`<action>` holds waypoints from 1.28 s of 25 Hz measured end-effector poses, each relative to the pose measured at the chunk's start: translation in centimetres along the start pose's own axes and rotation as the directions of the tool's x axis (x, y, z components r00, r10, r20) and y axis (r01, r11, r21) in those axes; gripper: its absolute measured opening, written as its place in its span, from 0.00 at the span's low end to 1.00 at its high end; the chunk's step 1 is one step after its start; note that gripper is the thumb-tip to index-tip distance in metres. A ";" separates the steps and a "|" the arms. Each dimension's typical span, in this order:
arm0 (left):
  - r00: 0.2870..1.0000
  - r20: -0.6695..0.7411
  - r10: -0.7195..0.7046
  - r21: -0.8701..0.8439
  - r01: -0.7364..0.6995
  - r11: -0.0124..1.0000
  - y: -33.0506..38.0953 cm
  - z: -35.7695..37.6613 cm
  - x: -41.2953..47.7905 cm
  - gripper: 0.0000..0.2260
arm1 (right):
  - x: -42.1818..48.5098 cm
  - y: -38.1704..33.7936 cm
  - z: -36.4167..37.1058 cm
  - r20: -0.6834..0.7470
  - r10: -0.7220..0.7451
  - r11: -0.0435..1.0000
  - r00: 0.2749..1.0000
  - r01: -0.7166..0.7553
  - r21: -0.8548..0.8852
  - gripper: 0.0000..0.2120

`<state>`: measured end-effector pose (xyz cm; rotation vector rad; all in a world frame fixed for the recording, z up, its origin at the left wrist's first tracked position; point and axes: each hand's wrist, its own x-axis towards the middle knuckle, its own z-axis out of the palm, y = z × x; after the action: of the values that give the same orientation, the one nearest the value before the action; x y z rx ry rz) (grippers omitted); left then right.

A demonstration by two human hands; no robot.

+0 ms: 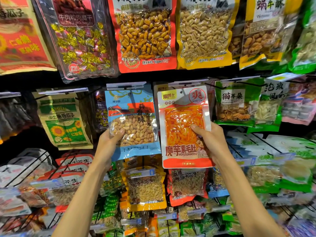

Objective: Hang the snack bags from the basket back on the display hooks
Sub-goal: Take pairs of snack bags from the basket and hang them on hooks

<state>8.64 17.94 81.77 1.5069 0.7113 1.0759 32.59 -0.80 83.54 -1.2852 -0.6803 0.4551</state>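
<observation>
— What does each hand hold?
— The left hand [109, 142] grips the blue peanut bag [133, 122]; the right hand [211, 139] grips the orange konjac bag [184, 127].
— On the hooks?
— Both tops reach the price-tag rail [126, 85]; whether they're hooked is unclear.

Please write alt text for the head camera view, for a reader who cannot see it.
A person's left hand grips a blue peanut bag with a clear window, and the right hand grips a cream and orange-red konjac snack bag, both raised to a wall of display hooks crowded with hanging snack packets.
</observation>
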 end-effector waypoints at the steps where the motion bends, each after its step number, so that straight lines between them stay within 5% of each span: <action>1: 1.000 0.002 -0.001 -0.001 0.001 1.000 -0.1 0.0 0.1 0.11 | 0.2 0.2 -0.1 0.005 0.000 1.000 1.000 0.000 0.000 0.06; 13: 1.000 -0.014 -0.011 0.096 0.012 0.995 -1.0 1.1 4.4 0.18 | 7.7 2.8 2.3 -0.004 0.040 0.997 0.999 -0.040 -0.073 0.05; 21: 0.999 0.021 -0.050 0.158 0.047 0.986 -1.6 1.3 5.9 0.09 | 9.8 4.6 3.3 -0.007 0.083 0.996 0.996 -0.084 -0.043 0.04; 28: 0.997 0.071 -0.026 0.390 -0.004 0.921 -2.5 0.0 6.5 0.15 | 9.5 5.3 2.5 0.058 0.101 0.911 0.993 -0.069 -0.407 0.19; 32: 0.987 0.160 0.030 0.707 -0.135 0.694 -2.2 -1.1 6.3 0.16 | 8.5 4.2 2.0 0.189 0.105 0.695 0.976 0.064 -0.716 0.12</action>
<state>10.47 24.38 81.15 2.2823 1.0481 0.7643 37.61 7.19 81.51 -2.0151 -1.0988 0.3525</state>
